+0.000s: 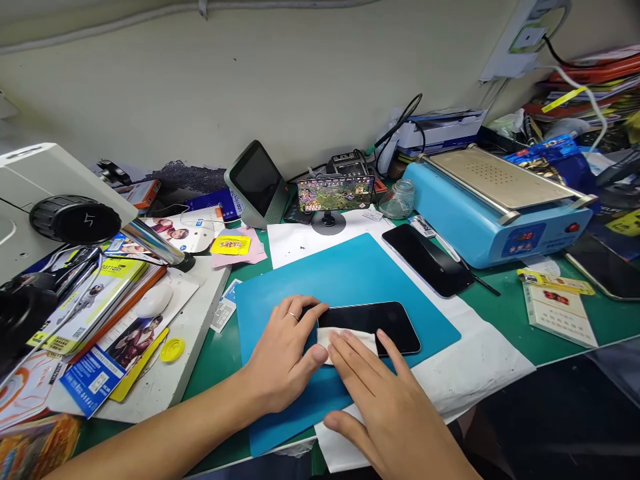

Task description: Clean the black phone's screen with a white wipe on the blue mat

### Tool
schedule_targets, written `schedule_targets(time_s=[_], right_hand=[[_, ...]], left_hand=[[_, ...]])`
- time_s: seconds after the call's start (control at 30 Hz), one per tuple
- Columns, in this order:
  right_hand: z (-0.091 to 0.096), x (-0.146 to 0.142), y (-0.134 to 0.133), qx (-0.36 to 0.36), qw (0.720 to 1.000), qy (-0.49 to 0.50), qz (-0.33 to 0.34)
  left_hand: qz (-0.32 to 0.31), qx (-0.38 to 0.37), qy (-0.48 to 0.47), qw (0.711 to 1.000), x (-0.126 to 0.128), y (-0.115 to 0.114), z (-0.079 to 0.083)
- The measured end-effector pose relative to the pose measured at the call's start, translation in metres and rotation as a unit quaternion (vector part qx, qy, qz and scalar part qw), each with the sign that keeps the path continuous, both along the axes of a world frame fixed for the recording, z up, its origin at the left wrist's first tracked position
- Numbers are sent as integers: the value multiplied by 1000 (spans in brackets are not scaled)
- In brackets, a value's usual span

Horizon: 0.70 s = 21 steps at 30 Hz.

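A smartphone point(370, 313) with a dark screen lies face up on a blue mat point(320, 273). Across its near left part rests a folded white cloth point(367, 339). My right hand point(385, 393) lies with outstretched fingers on the cloth, pressing it against the glass. At the phone's left end is my left hand point(290, 353), wearing a ring; its fingertips touch the phone's edge and its thumb points toward the cloth. Both hands have their fingers extended, and neither grips the cloth.
Behind the mat, a phone on a stand point(335, 195) shows a game. A second dark phone point(427, 260) lies right of the mat, near a blue heating plate machine point(450, 213). Leaflets and boxes point(100, 307) crowd the left, beside a microscope stand point(155, 243).
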State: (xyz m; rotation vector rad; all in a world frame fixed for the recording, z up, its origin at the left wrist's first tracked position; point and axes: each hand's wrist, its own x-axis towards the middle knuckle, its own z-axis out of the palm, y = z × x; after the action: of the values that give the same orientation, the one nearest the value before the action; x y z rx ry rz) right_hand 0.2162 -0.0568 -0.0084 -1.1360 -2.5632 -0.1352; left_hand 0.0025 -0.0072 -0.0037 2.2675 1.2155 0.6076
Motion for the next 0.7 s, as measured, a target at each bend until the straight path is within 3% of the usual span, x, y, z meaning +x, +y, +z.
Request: schedule_targets(time_s=[0.1, 0.23, 0.37, 0.53, 0.7], right_hand=[[-2, 26, -6, 15, 1000, -12, -4], [-5, 59, -5, 23, 998, -3, -61], [-8, 75, 3, 6, 995, -4, -97], [-10, 63, 22, -10, 994, -11, -111], [1, 24, 30, -29, 997, -7, -75]], left_hand=[[7, 5, 29, 1000, 1, 0, 1], [18, 23, 71, 997, 3, 0, 1], [20, 34, 89, 995, 5, 0, -1], [16, 39, 90, 995, 5, 0, -2], [18, 49, 77, 996, 6, 0, -4]])
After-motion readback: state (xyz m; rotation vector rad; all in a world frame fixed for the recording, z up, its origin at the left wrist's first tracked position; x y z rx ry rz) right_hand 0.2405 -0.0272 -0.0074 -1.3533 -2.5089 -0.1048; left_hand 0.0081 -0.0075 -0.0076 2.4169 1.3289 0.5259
